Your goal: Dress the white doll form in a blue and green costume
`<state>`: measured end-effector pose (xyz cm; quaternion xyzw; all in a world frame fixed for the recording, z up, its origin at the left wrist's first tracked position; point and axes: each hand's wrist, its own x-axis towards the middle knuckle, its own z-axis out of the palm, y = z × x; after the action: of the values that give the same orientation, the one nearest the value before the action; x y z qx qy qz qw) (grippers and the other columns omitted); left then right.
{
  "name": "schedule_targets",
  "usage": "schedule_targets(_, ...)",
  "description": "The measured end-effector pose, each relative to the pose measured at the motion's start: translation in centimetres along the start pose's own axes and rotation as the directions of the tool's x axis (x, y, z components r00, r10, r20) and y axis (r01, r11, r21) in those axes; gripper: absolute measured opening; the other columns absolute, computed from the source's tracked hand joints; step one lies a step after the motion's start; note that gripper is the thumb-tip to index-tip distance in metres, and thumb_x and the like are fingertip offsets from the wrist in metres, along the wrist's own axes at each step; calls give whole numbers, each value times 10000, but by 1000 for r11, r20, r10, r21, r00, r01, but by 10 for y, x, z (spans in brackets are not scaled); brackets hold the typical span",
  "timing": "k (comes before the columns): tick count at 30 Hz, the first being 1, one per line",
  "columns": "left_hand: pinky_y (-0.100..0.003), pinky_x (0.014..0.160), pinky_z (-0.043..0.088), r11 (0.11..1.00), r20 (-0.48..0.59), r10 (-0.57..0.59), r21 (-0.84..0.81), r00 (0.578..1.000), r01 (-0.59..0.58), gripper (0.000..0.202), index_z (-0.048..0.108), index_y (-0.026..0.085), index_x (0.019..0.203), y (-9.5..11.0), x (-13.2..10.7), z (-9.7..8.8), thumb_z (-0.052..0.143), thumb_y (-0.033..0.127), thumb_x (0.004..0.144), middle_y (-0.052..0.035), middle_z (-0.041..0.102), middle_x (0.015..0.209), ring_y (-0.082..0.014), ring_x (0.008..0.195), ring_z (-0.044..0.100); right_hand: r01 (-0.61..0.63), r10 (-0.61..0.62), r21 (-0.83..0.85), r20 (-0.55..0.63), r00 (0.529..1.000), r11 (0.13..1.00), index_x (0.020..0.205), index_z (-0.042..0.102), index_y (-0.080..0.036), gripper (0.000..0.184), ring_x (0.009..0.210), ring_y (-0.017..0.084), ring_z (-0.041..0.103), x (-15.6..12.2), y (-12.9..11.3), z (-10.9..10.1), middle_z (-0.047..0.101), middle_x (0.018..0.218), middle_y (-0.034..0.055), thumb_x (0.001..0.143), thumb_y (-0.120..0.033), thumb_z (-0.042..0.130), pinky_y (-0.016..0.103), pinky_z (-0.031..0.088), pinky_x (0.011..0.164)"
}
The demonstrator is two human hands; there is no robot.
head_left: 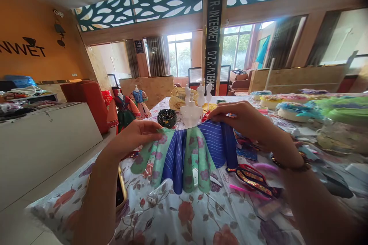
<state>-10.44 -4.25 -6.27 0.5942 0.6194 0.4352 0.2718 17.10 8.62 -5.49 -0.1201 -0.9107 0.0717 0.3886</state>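
Observation:
A small pleated doll skirt (pixel 194 157) with green floral and blue striped panels hangs between my two hands, above the table. My left hand (pixel 140 134) pinches its upper left corner, and my right hand (pixel 234 116) pinches the upper right edge. Just behind the skirt stands a white miniature mannequin torso (pixel 190 114), its lower part hidden by the cloth. A black shiny bowl (pixel 167 118) sits near my left fingers. Below my right hand lie dark trim pieces with gold patterning (pixel 253 180). Under the skirt, a white-handled tool (pixel 215 182) shows only in part.
A flowered tablecloth (pixel 184 222) covers the table. Beside my left forearm lies a phone (pixel 121 189). Dressed mannequins (pixel 140 101) stand at the far left. More white mannequins (pixel 201 93) and a yellow bag (pixel 177 99) stand behind. Decorated hats (pixel 297 111) fill the right.

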Motion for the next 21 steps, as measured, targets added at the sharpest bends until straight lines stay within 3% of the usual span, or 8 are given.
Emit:
schedule_targets(3,-227,562,470,999,-50,34,-37,998,-36,227,714,210,739,2,1,-5,800,338,573,-7,664,712,-131,635,585,-12,12,0,4,1000,1000,860,715,-236,159,799,138,669,0,2,0,736,860,-16,865,-200,561,245,496,800)
schedule_targets(7,-272,674,491,997,-198,83,20,977,-81,207,726,189,729,5,2,-7,799,301,571,-23,689,753,-162,702,610,-43,42,19,37,998,999,859,718,-233,149,803,145,671,0,7,1,737,861,-12,857,-214,570,250,495,775)
schedule_targets(12,-251,574,393,930,-425,239,359,873,-80,124,757,202,734,13,7,1,761,268,630,16,592,572,-142,604,524,-113,112,16,53,992,993,871,719,-228,142,811,153,669,2,7,5,739,871,-4,845,-207,582,260,484,760)
schedule_targets(14,-243,542,356,910,-477,277,410,834,-68,104,761,208,728,17,11,9,760,256,636,27,544,517,-133,566,493,-131,130,13,55,990,991,835,715,-222,136,782,153,664,3,4,8,736,842,-1,839,-197,582,267,473,744)
schedule_targets(18,-246,534,363,920,-537,307,378,786,-101,81,756,212,716,23,20,27,754,210,635,31,566,501,-130,522,503,-186,186,25,18,982,982,829,691,-196,139,745,164,642,7,3,20,719,812,20,838,-179,554,290,447,716)
schedule_targets(21,-258,484,358,968,-563,242,196,791,-157,65,740,189,705,25,28,41,739,199,641,28,578,484,-118,418,481,-222,223,120,3,975,968,842,660,-173,127,765,177,621,9,7,32,698,826,43,836,-186,534,298,438,708)
